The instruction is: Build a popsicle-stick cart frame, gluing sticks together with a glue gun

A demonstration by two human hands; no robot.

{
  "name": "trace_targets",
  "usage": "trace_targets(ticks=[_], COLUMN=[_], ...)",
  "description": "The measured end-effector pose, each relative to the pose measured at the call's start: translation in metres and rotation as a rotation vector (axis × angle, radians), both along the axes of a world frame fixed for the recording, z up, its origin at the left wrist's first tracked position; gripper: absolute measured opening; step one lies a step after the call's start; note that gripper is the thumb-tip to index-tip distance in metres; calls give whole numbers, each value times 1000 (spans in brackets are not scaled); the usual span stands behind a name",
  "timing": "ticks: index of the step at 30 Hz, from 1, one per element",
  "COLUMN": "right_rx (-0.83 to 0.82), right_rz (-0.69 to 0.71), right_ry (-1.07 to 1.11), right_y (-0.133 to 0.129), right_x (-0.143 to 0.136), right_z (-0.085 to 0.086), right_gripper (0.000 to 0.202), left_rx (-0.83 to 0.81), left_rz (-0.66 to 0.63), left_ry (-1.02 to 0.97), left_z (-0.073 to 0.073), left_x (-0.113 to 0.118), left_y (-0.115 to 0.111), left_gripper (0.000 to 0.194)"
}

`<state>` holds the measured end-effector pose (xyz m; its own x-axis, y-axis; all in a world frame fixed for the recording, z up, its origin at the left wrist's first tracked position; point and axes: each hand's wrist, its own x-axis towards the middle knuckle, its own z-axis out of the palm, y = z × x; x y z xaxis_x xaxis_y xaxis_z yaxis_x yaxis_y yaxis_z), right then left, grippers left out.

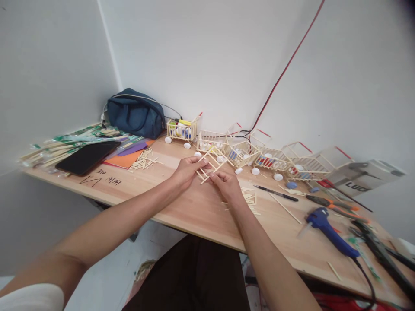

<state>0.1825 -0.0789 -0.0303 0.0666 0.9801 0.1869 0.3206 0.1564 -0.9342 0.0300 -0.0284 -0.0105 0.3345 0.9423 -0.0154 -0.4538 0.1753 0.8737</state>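
A small frame of thin wooden sticks (207, 167) is held between my two hands above the middle of the wooden table. My left hand (189, 171) pinches its left side, and the fingers of my right hand (226, 182) are closed on its lower right part. Beyond the hands stands a row of little stick-built carts with white wheels, among them one with coloured pieces inside (181, 130) and another (274, 159) farther right. Cut sticks (250, 198) lie beside my right wrist.
A blue bag (136, 113), black tablet (87, 157), wrapped sticks (55, 151) and a pile of short sticks (145, 160) are at left. At right lie a pen (276, 193), blue glue gun (333, 233) with cord, and orange-handled pliers (337, 204).
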Motion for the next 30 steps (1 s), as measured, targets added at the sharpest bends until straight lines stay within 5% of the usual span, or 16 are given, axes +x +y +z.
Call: trace_targets(ticks=[20, 30], right_rx=[-18, 14], right_rz=[-32, -16], right_ry=[-43, -88], right_y=[0, -1], right_x=[-1, -3], right_z=[3, 4], right_gripper=[43, 37], left_rx=[-6, -75], left_rz=[-23, -2], left_ry=[-6, 4], left_z=[2, 2], left_x=[-1, 0], left_y=[-5, -4], left_gripper=[34, 21])
